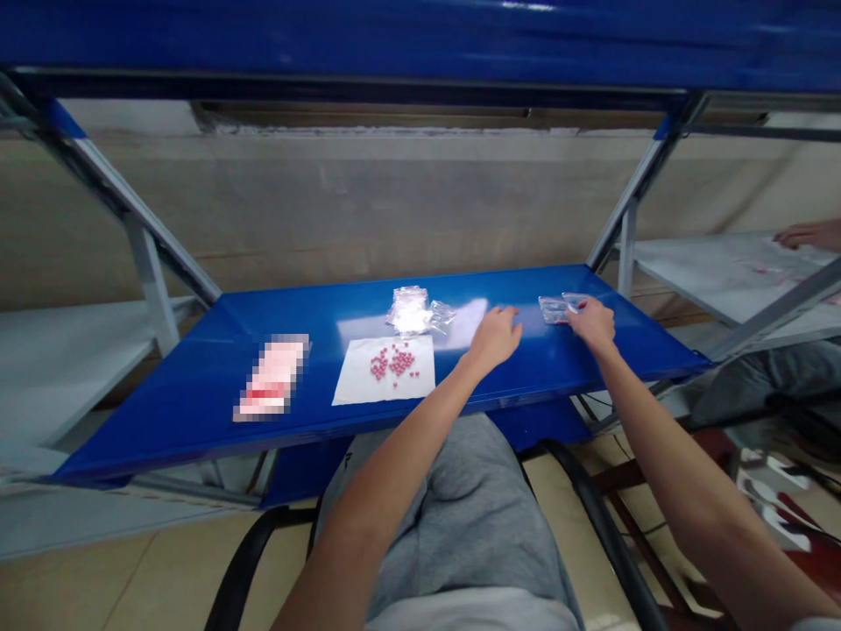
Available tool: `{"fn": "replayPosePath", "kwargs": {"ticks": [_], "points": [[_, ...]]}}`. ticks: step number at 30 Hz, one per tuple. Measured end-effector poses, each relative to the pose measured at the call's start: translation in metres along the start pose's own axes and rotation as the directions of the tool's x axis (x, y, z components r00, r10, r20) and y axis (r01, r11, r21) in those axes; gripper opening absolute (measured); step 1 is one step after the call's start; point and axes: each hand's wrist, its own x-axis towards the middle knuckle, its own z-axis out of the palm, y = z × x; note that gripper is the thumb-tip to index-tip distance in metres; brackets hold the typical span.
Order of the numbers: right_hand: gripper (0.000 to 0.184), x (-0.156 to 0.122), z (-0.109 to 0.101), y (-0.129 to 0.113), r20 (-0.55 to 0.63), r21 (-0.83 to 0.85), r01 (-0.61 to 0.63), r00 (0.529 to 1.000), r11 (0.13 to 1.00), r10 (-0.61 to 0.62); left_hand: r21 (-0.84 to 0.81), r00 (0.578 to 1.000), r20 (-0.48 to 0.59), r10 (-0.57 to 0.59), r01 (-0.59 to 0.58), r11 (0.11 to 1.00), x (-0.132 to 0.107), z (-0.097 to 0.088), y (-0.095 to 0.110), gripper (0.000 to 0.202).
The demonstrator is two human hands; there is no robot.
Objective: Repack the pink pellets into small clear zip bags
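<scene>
**Reading the layout on the blue steel shelf (197,394)**

Showing the left hand (496,337) palm down above the far half of the shelf, fingers loosely curled, grasping nothing. Contact between its fingertips and the shelf not distinguishable.

Placing the right hand (591,322) just to the right of the left hand, with its fingertips (576,308) against small clear plastic bags (553,308) lying near the far edge of the shelf. Touch confirmed; firm grasp or light contact impossible to determine.

Locating a bunched pile of clear plastic bags (408,311) left of both hands, with one small clear bag (441,315) just beside it. Below the pile, a white paper sheet (355,390) lying flat and carrying a scattered cluster of small round pink pieces (394,361). Further left, a pink-and-white rectangular packet (271,377), pixelated and unreadable.

Noting a grey cloth lap (460,526) below the shelf, between black chair arms (591,517). At far right, a co-worker's hand (807,235) resting on a separate pale shelf (716,267), well apart from both hands.
</scene>
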Motion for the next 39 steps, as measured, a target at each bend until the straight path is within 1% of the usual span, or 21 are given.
{"fn": "replayPosePath", "kwargs": {"ticks": [1,3,6,9,12,15,17,18,19,20,21,23,24,25,26,28,29,30,31,35,39], "points": [[0.021,-0.001,0.002,0.002,-0.003,0.012,0.02,1.0,1.0,-0.02,-0.071,0.999,0.041,-0.023,0.026,0.997,0.013,0.016,0.005,0.042],[0.024,-0.004,0.008,0.002,-0.001,0.037,0.072,0.997,0.997,-0.072,-0.224,0.989,0.098,-0.109,0.129,0.966,0.037,0.043,0.016,0.046],[0.024,-0.007,0.015,-0.004,0.017,0.09,0.141,0.99,0.986,-0.143,-0.273,0.981,0.102,-0.165,0.188,0.943,0.063,0.069,0.028,0.041],[0.022,-0.012,0.02,-0.013,0.049,0.163,0.162,0.984,0.973,-0.173,-0.287,0.964,0.089,-0.252,0.267,0.92,0.073,0.078,0.029,0.042],[0.023,-0.021,0.023,-0.024,0.095,0.256,0.13,0.983,0.958,-0.159,-0.309,0.939,0.065,-0.337,0.34,0.888,0.07,0.076,0.022,0.048],[0.03,-0.039,0.023,-0.038,0.148,0.367,0.082,0.978,0.926,-0.146,-0.342,0.911,0.003,-0.412,0.388,0.856,0.058,0.06,0.013,0.058],[0.036,-0.061,0.022,-0.048,0.179,0.47,0.051,0.972,0.881,-0.151,-0.413,0.886,-0.106,-0.451,0.373,0.831,0.044,0.042,0.01,0.067],[0.038,-0.076,0.021,-0.053,0.188,0.529,0.033,0.97,0.848,-0.155,-0.455,0.877,-0.17,-0.45,0.336,0.825,0.034,0.032,0.008,0.069],[0.04,-0.093,0.02,-0.058,0.191,0.657,-0.025,0.972,0.753,-0.134,-0.482,0.87,-0.213,-0.444,0.301,0.823,0.023,0.02,0.008,0.069],[0.041,-0.111,0.019,-0.064,0.188,0.759,-0.069,0.975,0.647,-0.118,-0.502,0.872,-0.235,-0.43,0.27,0.822,0.01,0.009,0.007,0.064],[0.043,-0.131,0.017,-0.07,0.177,0.816,-0.088,0.979,0.571,-0.101,-0.514,0.881,-0.235,-0.411,0.246,0.822,-0.005,-0.003,0.006,0.054],[0.049,-0.167,0.014,-0.083,0.159,0.856,-0.114,0.986,0.504,-0.047,-0.535,0.903,-0.218,-0.37,0.206,0.819,-0.038,-0.024,0.003,0.033],[0.055,-0.183,0.011,-0.09,0.181,0.867,-0.146,0.983,0.477,-0.027,-0.553,0.9,-0.246,-0.361,0.176,0.815,-0.056,-0.034,0.001,0.027],[0.061,-0.196,0.009,-0.098,0.233,0.88,-0.197,0.972,0.431,-0.03,-0.576,0.888,-0.273,-0.37,0.157,0.802,-0.072,-0.044,-0.001,0.024],[0.063,-0.206,0.006,-0.107,0.316,0.883,-0.268,0.946,0.385,-0.067,-0.593,0.877,-0.293,-0.382,0.147,0.792,-0.088,-0.053,-0.004,0.022],[0.064,-0.218,0.001,-0.124,0.492,0.849,-0.42,0.85,0.321,-0.189,-0.608,0.849,-0.322,-0.419,0.154,0.779,-0.114,-0.071,-0.009,0.021],[0.06,-0.222,-0.001,-0.132,0.554,0.822,-0.475,0.796,0.314,-0.246,-0.611,0.841,-0.326,-0.432,0.162,0.775,-0.124,-0.079,-0.011,0.021],[0.055,-0.225,-0.003,-0.14,0.592,0.8,-0.507,0.754,0.321,-0.285,-0.614,0.835,-0.327,-0.442,0.168,0.771,-0.132,-0.086,-0.014,0.02],[0.051,-0.227,-0.005,-0.147,0.611,0.787,-0.517,0.731,0.337,-0.304,-0.62,0.833,-0.323,-0.448,0.171,0.766,-0.139,-0.092,-0.016,0.02],[0.041,-0.235,-0.004,-0.167,0.604,0.784,-0.465,0.722,0.411,-0.336,-0.648,0.826,-0.317,-0.467,0.17,0.742,-0.158,-0.105,-0.024,0.022],[0.039,-0.243,0.0,-0.172,0.592,0.794,-0.447,0.724,0.413,-0.355,-0.659,0.823,-0.276,-0.496,0.214,0.721,-0.168,-0.111,-0.033,0.03]]}}
